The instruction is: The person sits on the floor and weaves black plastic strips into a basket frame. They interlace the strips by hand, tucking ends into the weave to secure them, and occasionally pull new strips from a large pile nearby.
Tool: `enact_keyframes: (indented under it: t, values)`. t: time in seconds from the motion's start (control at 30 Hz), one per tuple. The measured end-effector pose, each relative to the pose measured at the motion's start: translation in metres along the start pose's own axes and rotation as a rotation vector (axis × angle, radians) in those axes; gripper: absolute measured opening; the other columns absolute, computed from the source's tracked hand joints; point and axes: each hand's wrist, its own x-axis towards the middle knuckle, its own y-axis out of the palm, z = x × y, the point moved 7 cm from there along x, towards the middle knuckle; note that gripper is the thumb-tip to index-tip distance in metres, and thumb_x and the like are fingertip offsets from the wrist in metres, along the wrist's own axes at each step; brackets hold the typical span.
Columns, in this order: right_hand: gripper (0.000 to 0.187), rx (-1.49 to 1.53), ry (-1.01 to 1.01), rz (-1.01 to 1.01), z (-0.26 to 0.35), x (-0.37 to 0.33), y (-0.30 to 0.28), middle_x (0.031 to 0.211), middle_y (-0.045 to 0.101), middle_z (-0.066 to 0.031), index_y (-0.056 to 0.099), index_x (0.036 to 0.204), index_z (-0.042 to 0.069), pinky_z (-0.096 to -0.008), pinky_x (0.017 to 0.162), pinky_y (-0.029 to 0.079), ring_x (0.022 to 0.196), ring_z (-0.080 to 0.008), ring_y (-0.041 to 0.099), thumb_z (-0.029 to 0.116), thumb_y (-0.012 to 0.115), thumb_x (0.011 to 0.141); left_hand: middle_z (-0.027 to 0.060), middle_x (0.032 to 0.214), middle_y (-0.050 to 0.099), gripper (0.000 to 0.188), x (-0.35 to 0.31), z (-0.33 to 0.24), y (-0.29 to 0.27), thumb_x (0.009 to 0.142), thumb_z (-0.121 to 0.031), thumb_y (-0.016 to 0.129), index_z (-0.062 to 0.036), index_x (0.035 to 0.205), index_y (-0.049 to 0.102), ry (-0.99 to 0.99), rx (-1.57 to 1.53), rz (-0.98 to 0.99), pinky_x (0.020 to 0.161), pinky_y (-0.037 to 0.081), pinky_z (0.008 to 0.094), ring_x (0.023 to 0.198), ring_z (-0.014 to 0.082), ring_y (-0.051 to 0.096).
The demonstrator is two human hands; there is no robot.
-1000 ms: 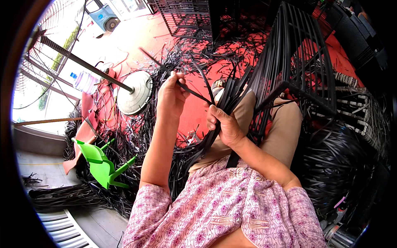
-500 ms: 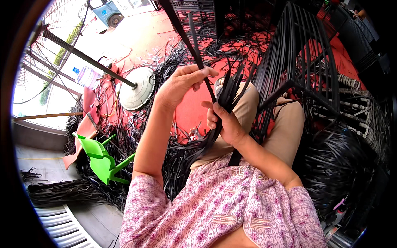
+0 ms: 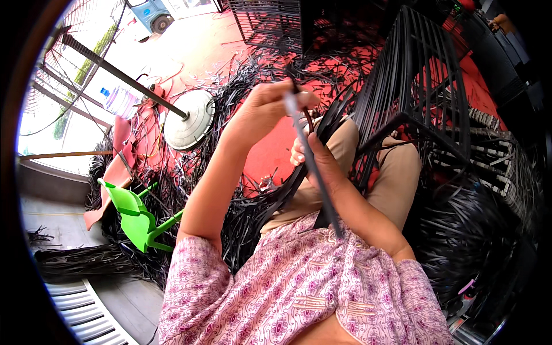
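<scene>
My left hand (image 3: 273,100) pinches a flat black plastic strip. A blurred length of that strip (image 3: 321,172) slants down from its fingertips, across my right wrist toward my shirt. Just below, my right hand (image 3: 313,161) is closed round a bundle of black strips (image 3: 336,115), its thumb pointing up. A short curved piece of strip runs between the two hands. The bundle's far ends fan out above my knee, and its other end trails down over my thigh to the left. My right fingers partly hide the strips inside the grip.
A black frame strung with strips (image 3: 402,92) stands by my right knee. Loose strips (image 3: 253,215) cover much of the red floor. To the left are a green plastic chair-like object (image 3: 135,221) and a fan's round base (image 3: 190,119). A strip heap (image 3: 460,230) lies at right.
My left hand has moved right, closer to my right hand. The strip that stood up above it now swings down over my right forearm. My right hand stays round the bundle.
</scene>
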Motion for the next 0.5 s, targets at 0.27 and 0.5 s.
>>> enact_keyframes:
  t: [0.27, 0.5]
  values:
    - [0.031, 0.196, 0.020, -0.206, -0.012, 0.008, -0.046, 0.073, 0.055, 0.0005, 0.058, 0.085, 0.013, -0.0309, 0.063, 0.048, 0.065, -0.0152, 0.054, 0.041, 0.071, 0.090, -0.0018, 0.075, 0.051, 0.028, -0.050, 0.056, -0.018, 0.103, -0.029, 0.052, -0.0041, 0.099, 0.063, 0.081, -0.761, -0.263, 0.066, 0.042, 0.0270, 0.067, 0.0099, 0.051]
    - [0.032, 0.157, -0.005, -0.364, -0.016, 0.003, -0.060, 0.068, 0.057, 0.0016, 0.060, 0.092, 0.010, -0.0309, 0.057, 0.048, 0.059, -0.0151, 0.056, 0.039, 0.073, 0.089, -0.0064, 0.062, 0.038, 0.026, -0.155, -0.082, -0.129, 0.103, -0.024, 0.049, -0.0061, 0.089, 0.061, 0.190, -0.010, -0.490, 0.044, 0.022, 0.0212, 0.049, 0.0047, 0.031]
